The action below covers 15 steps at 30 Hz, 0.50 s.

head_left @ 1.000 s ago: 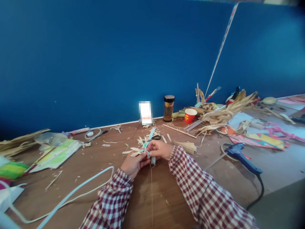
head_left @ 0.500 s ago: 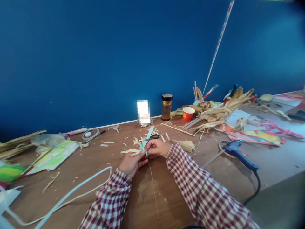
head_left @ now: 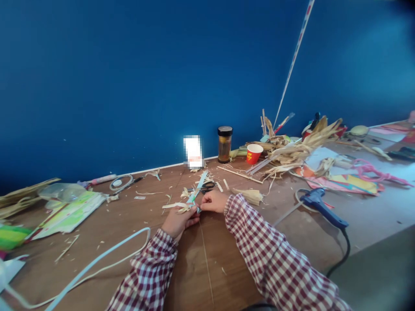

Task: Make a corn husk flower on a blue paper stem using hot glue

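Observation:
My left hand [head_left: 178,221] is closed in a pinch on a small piece made of pale corn husk strips and a light blue strip [head_left: 197,186]. One husk strip [head_left: 173,205] sticks out to its left. Close by on the right, my right hand [head_left: 214,201] has its fingers curled and pinched together at the near end of the piece. What those fingertips hold, if anything, is too small to make out. Just behind the right hand lie dark-handled scissors [head_left: 209,185], partly hidden. Scraps of husk are scattered around both hands.
A blue glue gun [head_left: 324,208] with a black cord lies at right. Behind are a lidded jar [head_left: 225,144], a red paper cup [head_left: 254,154] and a heap of dried husks [head_left: 298,149]. A white cable [head_left: 106,255] loops at left. A bright, blurred-out upright object [head_left: 193,151] stands by the wall.
My right hand has drawn slightly back to the right from the piece, opening a small gap between the hands. The left hand keeps its pinch. The view has shifted a little.

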Each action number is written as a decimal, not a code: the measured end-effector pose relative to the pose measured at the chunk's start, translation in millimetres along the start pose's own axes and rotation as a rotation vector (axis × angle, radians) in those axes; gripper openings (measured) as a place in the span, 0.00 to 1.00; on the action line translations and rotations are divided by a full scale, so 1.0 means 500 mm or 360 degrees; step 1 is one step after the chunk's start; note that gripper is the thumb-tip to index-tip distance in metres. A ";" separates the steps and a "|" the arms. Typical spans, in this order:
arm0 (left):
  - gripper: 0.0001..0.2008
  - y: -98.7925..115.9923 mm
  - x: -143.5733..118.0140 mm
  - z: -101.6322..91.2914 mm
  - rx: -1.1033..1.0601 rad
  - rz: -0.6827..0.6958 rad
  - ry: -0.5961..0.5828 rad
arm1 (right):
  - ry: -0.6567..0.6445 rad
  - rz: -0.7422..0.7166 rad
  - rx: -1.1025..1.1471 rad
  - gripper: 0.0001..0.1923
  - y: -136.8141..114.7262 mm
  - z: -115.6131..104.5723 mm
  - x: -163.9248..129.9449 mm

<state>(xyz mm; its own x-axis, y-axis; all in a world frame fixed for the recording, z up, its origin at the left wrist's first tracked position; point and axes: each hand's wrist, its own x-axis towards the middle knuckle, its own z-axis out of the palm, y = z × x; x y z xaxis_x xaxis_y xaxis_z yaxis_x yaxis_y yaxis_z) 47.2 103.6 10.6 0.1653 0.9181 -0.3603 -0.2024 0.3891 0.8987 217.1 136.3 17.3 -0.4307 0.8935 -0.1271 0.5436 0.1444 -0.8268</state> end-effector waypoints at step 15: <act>0.05 -0.001 0.013 -0.007 0.0110 0.0058 0.0169 | 0.0148 0.0092 0.0015 0.08 -0.030 0.012 -0.013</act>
<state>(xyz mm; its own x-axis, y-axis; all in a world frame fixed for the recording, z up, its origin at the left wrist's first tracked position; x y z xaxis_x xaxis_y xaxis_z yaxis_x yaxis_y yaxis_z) 45.0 109.5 6.8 0.0549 0.9359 -0.3480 -0.1387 0.3523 0.9256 207.3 125.6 27.3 -0.3298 0.9359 -0.1233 0.5587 0.0882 -0.8247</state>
